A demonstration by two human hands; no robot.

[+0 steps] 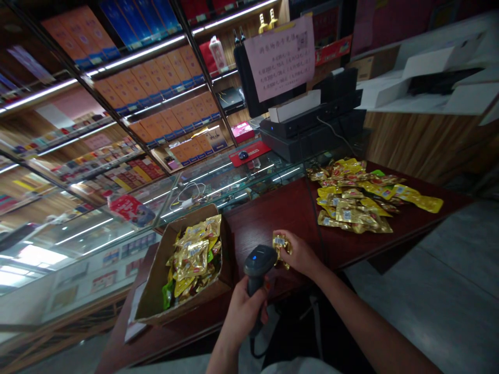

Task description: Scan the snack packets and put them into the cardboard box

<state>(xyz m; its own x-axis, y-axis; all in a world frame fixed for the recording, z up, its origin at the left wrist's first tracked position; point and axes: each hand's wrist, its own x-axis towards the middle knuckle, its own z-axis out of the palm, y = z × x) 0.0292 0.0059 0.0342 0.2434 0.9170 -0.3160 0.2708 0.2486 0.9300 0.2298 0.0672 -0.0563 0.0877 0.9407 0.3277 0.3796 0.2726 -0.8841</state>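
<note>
My left hand (245, 310) is wrapped round the handle of a dark barcode scanner (260, 261), which has a small blue light on top. In my right hand (300, 253) is a gold snack packet (280, 244) with a printed label, pinched just to the right of the scanner's head. To the left of the scanner stands an open cardboard box (156, 296) heaped with gold, yellow and green packets (193, 257). A spread pile of similar packets (354, 208) lies on the dark red wooden table (253, 221) at the right.
Behind the table is a glass counter (218, 182) with a mouse (243, 155) on a red mat. A monitor (249, 78) bearing a pink paper sign (278, 62) stands beside a dark register (315, 124). Shelves of orange boxes (152, 78) fill the back left.
</note>
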